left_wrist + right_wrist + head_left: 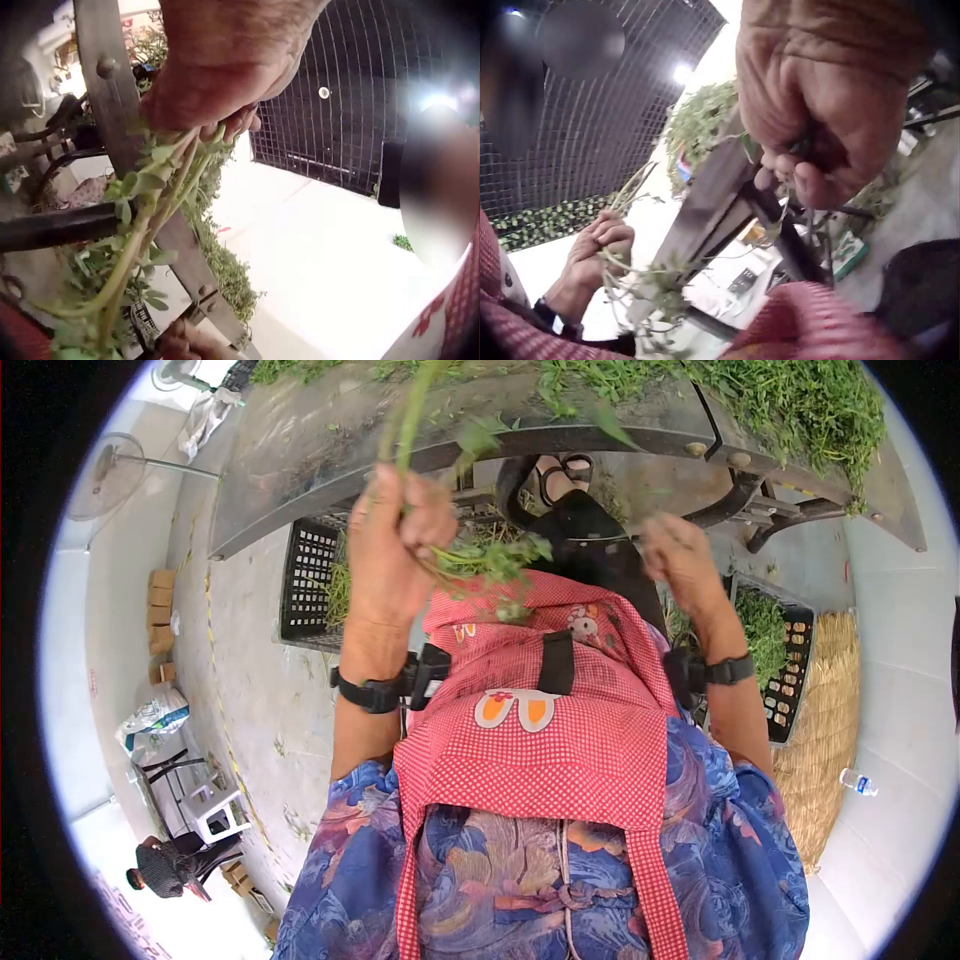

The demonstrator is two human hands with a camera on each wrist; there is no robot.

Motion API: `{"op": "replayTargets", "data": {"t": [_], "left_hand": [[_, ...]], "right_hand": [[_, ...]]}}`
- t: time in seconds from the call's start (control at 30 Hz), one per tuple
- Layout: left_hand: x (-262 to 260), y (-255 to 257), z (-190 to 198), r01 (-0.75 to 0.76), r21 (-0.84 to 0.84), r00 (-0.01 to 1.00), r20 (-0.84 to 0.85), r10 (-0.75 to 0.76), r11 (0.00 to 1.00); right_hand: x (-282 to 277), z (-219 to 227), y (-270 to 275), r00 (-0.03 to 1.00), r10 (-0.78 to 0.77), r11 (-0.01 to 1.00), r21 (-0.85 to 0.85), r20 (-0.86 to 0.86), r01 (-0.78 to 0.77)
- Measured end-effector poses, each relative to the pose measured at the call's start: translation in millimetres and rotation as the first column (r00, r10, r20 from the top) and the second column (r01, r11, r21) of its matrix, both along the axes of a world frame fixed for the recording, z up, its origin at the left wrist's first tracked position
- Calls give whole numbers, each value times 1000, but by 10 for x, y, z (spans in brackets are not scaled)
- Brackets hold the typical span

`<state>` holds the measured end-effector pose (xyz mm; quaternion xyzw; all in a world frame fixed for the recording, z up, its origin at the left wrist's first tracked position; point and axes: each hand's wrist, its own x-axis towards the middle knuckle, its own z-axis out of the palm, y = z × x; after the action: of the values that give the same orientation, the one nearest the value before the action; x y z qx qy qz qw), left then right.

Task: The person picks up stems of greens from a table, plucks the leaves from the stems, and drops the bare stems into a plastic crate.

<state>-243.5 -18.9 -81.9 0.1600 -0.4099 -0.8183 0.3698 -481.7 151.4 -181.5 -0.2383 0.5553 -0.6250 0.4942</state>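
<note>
Two hands work above the lap. The left hand (400,550) has its grip clenched round a bunch of stems (470,555), fingers curled over them; the stalks rise out of the fist toward the surface's near edge, and the leafy ends hang below it over the apron (540,730). From the left wrist view the same stems (146,225) trail down from the fingers, their lower ends cut off by the frame.

The right hand (685,560) is held apart from the left, fingers curled in. From the right wrist view its fingers (810,172) are bunched tight, with a bit of green at their edge, but I cannot tell whether anything is pinched there; the fist hides it.

Beyond the hands, the surface (300,450) runs across the top of the head view, with loose greens (790,400) heaped at its far right corner, partly cut off. Under it, a black crate (310,585) sits on the floor at left, half hidden by the left arm, and another crate (785,660) with greens sits at right, behind the right wrist.
</note>
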Motion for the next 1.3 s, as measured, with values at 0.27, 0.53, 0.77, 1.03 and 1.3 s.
{"op": "replayTargets", "data": {"t": [0.27, 0.53, 0.77, 1.03, 1.3], "left_hand": [[-2, -240, 14, 69, 43, 987, -147, -62, 997], [-120, -74, 20, -4, -55, 1000, 26, 5, 998], [-213, -65, -44, -24, -131, 989, 142, 43, 991], [-284, 28, -15, 61, -88, 991, 126, -50, 994], [-235, 33, -52, 2, -32, 992, 125, 2, 999]], "right_hand": [[-483, -292, 962, 931, -323, 947, 50, 171, 319], [-929, -985, 1093, 833, 220, 799, 584, -509, 146], [-830, -623, 1565, 978, -204, 935, 304, 43, 182], [-647, -951, 1255, 986, 155, 738, 657, 53, -151], [-983, -1095, 1879, 913, -316, 784, 470, -258, 404]]}}
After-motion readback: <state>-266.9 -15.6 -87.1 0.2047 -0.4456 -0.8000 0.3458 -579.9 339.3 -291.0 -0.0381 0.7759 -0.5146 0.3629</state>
